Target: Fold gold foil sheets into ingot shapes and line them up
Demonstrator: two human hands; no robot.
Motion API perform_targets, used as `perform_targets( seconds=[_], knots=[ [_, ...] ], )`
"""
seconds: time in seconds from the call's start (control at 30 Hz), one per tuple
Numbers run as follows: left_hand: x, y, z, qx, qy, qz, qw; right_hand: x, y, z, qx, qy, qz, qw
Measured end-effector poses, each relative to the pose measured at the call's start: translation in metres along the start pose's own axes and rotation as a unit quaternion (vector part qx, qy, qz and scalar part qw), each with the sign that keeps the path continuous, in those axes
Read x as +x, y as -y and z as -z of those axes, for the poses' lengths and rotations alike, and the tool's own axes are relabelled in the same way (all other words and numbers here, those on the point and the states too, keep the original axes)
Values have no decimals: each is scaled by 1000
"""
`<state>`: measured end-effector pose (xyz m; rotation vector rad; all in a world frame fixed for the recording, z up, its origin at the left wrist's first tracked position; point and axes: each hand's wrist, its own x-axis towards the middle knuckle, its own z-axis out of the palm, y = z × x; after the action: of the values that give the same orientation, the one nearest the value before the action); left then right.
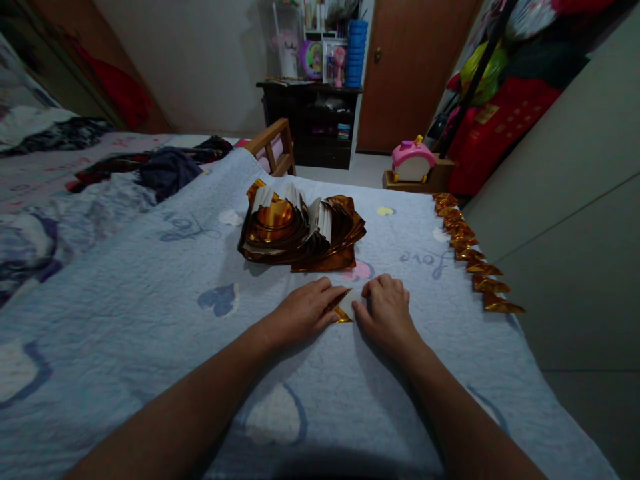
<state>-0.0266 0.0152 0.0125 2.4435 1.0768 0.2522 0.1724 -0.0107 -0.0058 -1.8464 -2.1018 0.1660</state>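
On the bed in front of me lies a small sheet of gold foil paper (353,301), its pale back partly showing and its left side folded over to the gold face. My left hand (309,305) grips its left part, thumb and fingers closed on the folded corner. The right hand (386,308) has its bent fingers closed on the right edge. Just beyond both hands sits a thick, curled stack of gold foil paper (300,233), with white undersides fanned out at the top. Fingertips partly hide the sheet's edges.
Several folded gold foil pieces (467,253) stand in a line along the bed's right edge. The bed has a pale blue heart-print cover (165,320). Rumpled clothes (170,170) lie at the left. A pink toy (413,160), a dark cabinet (310,123) and a door (415,73) are beyond.
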Motion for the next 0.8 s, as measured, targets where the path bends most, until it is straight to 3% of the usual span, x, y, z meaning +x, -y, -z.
perform_targets(
  seconds=[0.43,0.6,0.8],
  knots=[
    [-1,12,-13,50,-78,-63,994,5,7,-1,-4,27,-24,999],
    [1,19,-16,9,-86,-104,991,3,5,-5,26,5,-19,999],
    [1,19,-18,15,-83,-98,992,3,5,-4,81,-4,-24,996]
  ],
)
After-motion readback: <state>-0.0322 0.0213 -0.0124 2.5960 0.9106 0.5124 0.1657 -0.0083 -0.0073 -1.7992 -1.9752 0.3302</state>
